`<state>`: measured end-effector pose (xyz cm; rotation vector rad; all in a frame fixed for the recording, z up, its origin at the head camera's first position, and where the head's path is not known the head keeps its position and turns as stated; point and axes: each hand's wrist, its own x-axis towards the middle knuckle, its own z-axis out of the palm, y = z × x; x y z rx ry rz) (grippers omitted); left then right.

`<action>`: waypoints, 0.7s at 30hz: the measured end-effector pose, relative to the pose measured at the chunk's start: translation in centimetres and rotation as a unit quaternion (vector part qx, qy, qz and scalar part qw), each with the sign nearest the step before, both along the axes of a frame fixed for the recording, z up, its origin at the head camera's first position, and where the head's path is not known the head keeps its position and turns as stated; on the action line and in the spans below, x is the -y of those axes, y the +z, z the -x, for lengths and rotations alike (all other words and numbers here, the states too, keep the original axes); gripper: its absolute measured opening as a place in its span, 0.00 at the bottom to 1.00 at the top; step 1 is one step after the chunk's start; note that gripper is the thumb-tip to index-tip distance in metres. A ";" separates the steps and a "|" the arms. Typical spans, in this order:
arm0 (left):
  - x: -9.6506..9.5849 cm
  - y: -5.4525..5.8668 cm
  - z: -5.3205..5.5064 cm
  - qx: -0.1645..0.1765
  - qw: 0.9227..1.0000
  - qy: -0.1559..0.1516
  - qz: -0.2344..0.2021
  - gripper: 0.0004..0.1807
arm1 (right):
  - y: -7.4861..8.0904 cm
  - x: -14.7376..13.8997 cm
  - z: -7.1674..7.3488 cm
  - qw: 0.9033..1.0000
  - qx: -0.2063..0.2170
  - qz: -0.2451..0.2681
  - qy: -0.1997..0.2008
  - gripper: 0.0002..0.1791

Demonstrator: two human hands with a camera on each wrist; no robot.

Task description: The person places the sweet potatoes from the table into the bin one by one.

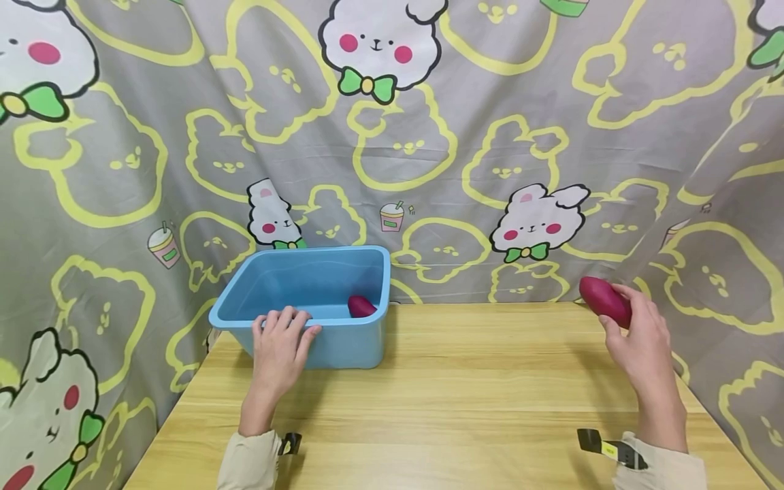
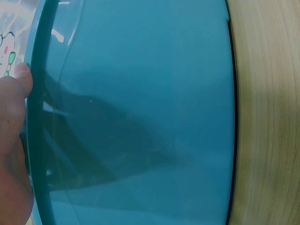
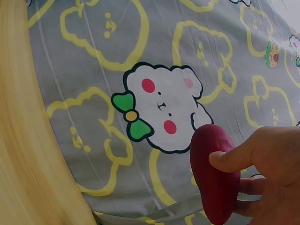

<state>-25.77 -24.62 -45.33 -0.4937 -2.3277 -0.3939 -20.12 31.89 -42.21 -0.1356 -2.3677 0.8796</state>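
Observation:
On the table's left stands a blue plastic bin, its open top facing up. My left hand grips its near rim, fingers hooked over the edge; the left wrist view has the hand along that rim and the bin's smooth side wall. A dark purple-red sweet potato lies inside the bin at the right. Off to the right, my right hand holds another sweet potato above the table, thumb on one side and fingers on the other, as the right wrist view also shows.
The wooden table stretches between the bin and my right hand. A grey curtain with yellow outlines and white cartoon animals hangs behind the table and along both sides. Each wrist wears a dark strap, the right one with a yellow patch.

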 end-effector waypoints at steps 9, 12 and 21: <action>-0.2 0.2 0.0 0.002 1.000 0.001 0.002 0.12 | 0.1 0.2 0.0 1.000 -0.009 0.000 0.003 0.33; -0.2 0.1 0.0 0.001 1.000 0.002 0.002 0.12 | 0.2 0.2 0.0 1.000 -0.012 -0.002 0.003 0.33; -0.1 0.2 -0.1 0.003 1.000 0.003 0.000 0.12 | 0.6 0.5 -0.1 1.000 -0.018 -0.003 0.008 0.33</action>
